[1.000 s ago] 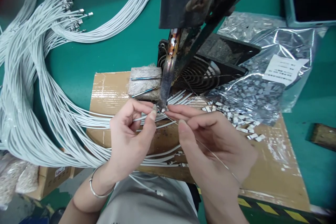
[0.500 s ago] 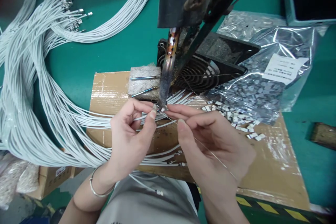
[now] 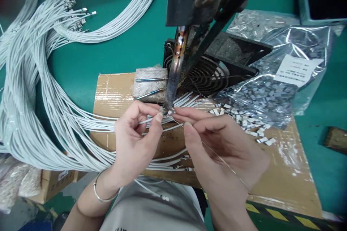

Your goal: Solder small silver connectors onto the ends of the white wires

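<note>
My left hand (image 3: 137, 137) is closed, thumb and forefinger pinched on the end of a white wire (image 3: 145, 121) just left of the soldering iron's tip. A tiny pale part sits at that tip, partly hidden by my fingers. The soldering iron (image 3: 175, 75) hangs tip down from a dark stand, its shaft heat-stained. My right hand (image 3: 225, 144) is closed around a thin strand of solder wire (image 3: 223, 161), which runs from the palm past the thumb to the tip. Fingertips of both hands are very near the hot tip.
Behind the iron stands a black fan (image 3: 208, 75). A wrapped block (image 3: 150, 83) with two metal rods lies left of it. Small white pieces (image 3: 251, 121) spill from a plastic bag (image 3: 282, 94) at right. Bundled white wires (image 3: 24, 90) cover the left, and cardboard (image 3: 284, 173) lies beneath.
The whole view has shifted slightly, so the iron, fan and bag appear a little further right. Both hands keep their grips at the iron's tip.
</note>
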Motion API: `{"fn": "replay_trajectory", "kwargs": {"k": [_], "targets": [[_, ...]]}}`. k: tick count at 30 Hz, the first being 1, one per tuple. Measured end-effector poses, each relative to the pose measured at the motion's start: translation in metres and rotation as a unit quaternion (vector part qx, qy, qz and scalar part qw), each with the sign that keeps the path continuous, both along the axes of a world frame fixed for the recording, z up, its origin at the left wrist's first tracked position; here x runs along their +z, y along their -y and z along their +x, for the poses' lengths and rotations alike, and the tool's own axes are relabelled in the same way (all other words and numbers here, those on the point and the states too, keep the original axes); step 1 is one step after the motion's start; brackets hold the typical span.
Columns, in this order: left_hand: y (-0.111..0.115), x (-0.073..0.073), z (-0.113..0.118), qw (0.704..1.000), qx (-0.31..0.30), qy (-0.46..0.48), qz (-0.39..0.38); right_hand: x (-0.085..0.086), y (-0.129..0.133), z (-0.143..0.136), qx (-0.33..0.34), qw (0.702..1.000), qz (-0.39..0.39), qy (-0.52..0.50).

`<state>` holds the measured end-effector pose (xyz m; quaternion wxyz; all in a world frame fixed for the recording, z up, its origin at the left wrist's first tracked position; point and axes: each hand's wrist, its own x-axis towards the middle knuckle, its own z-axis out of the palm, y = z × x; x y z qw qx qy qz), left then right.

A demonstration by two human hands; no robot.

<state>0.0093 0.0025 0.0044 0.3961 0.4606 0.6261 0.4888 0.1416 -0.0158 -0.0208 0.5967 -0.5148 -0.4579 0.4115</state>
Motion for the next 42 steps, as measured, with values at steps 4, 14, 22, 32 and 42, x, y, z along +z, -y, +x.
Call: {"fn": "replay_trajectory", "kwargs": {"k": [4,14,22,32,42], "targets": [[0.0,-0.0021,-0.0005,1.0,-0.001,-0.001,-0.004,-0.0009,0.0006,0.0,0.001,1.0,-0.005,0.004],[0.0015,-0.0052,-0.0001,1.0,-0.001,-0.001,-0.014,-0.0027,0.0011,0.0014,0.007,1.0,-0.007,0.0],[0.0031,-0.0046,-0.0004,1.0,-0.006,0.001,-0.019,-0.0063,0.0007,0.0036,0.015,1.0,-0.013,-0.001],[0.002,-0.0029,0.0001,1.0,-0.013,-0.002,-0.017,-0.0055,0.0002,0.0048,0.013,1.0,-0.016,-0.001],[0.0013,-0.0015,0.0001,1.0,-0.006,-0.005,-0.014,-0.0046,0.0007,0.0029,0.011,1.0,-0.012,-0.01]]}}
